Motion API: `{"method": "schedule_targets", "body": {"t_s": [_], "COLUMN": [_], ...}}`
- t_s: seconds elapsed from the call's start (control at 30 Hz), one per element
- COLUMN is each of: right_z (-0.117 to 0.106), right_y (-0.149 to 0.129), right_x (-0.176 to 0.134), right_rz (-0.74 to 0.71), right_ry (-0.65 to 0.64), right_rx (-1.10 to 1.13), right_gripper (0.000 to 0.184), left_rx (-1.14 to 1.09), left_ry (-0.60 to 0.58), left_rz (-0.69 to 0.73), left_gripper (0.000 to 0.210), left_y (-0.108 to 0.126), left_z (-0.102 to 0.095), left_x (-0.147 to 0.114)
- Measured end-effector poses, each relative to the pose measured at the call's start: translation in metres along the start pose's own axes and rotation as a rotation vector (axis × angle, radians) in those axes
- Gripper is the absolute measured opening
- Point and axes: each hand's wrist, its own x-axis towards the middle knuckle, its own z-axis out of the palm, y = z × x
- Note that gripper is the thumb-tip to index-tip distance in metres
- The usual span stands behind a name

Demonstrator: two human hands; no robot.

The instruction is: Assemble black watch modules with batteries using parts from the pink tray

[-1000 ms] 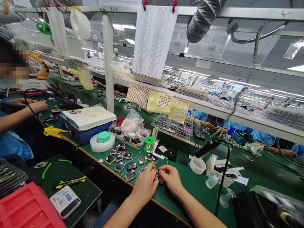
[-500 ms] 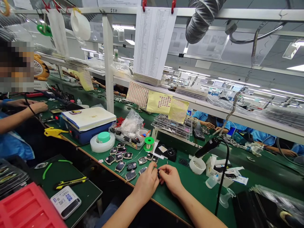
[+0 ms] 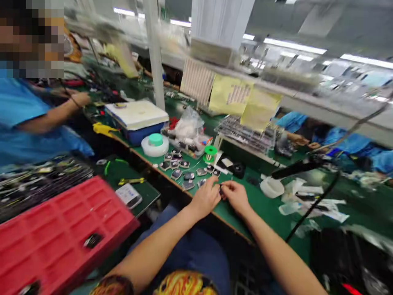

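My left hand [image 3: 205, 197] and my right hand [image 3: 237, 197] meet over the front edge of the green bench, fingers closed. Pinched between their fingertips is a small dark piece [image 3: 221, 190], mostly hidden and blurred, so its kind does not show. Several square watch heads with dark faces [image 3: 188, 175] lie left of my left hand, some bearing small pale labels. Just beyond them stands a green spool of solder wire [image 3: 210, 153].
A red compartment tray [image 3: 70, 223] sits at lower left, near a yellow cutter knife [image 3: 132, 180]. A white tape roll [image 3: 155, 148] and a blue box [image 3: 138, 133] stand on the bench. Right are a white bowl [image 3: 272, 187] and a black cable [image 3: 316, 207]. A co-worker in blue [image 3: 27, 110] is at left.
My view has tilted down and swung left, showing more of the red tray and my lap. Both hands stay together on the small dark piece.
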Motion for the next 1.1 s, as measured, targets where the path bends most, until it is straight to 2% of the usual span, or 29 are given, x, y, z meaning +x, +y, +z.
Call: {"method": "schedule_targets", "body": {"t_s": [0.27, 0.53, 0.63, 0.7, 0.8, 0.87, 0.93, 1.03, 1.1], "right_z": [0.004, 0.007, 0.006, 0.005, 0.004, 0.003, 0.002, 0.0, 0.0], "right_y": [0.0, -0.004, -0.001, 0.002, 0.001, -0.003, -0.007, -0.006, -0.003], "right_x": [-0.002, -0.002, -0.001, 0.001, 0.002, 0.001, 0.001, 0.003, 0.005], "right_rz": [0.034, 0.022, 0.024, 0.03, 0.057, 0.078, 0.078, 0.061, 0.051], "right_ry": [-0.011, -0.037, -0.027, -0.026, -0.028, -0.025, -0.019, -0.013, -0.018], "right_rx": [0.011, 0.054, 0.057, 0.061, 0.08, 0.075, 0.038, -0.013, -0.012], "right_gripper": [0.035, 0.027, 0.027, 0.027, 0.026, 0.025, 0.025, 0.023, 0.022], "left_rx": [-0.029, -0.037, -0.062, -0.093, -0.062, 0.04, 0.14, 0.189, 0.197], "left_ry": [0.064, 0.059, 0.07, 0.08, 0.132, 0.19, 0.213, 0.116, 0.031], "left_rz": [0.087, 0.094, 0.067, 0.003, -0.174, -0.318, -0.482, -0.696, -0.737], "left_gripper": [0.014, 0.018, 0.017, 0.015, 0.008, 0.003, 0.006, 0.009, 0.01], "left_y": [-0.006, -0.005, 0.001, -0.002, -0.03, -0.065, -0.105, -0.16, -0.184], "left_z": [-0.007, -0.018, -0.028, -0.043, -0.078, -0.107, -0.137, -0.172, -0.183], "left_x": [-0.002, -0.002, -0.002, -0.004, -0.007, -0.009, -0.011, -0.014, -0.015]}}
